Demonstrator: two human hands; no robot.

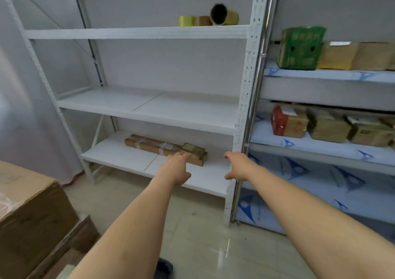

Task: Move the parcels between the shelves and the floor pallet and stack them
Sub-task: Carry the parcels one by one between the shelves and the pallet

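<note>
A long flat brown parcel (156,146) with tape bands lies on the lowest board of the white shelf rack (136,108). My left hand (176,167) reaches out over that board, fingers spread, its fingertips at the parcel's right end; I cannot tell whether they touch it. My right hand (236,165) is stretched toward the rack's right post, open and holding nothing, to the right of the parcel. A large brown carton (27,210) stands at the lower left, on the floor side.
Tape rolls (210,18) sit on the top board. A second rack at the right holds a green box (300,47) and several brown parcels (329,127). A chrome pole (255,90) runs between the racks. Beige tiled floor (209,242) lies below.
</note>
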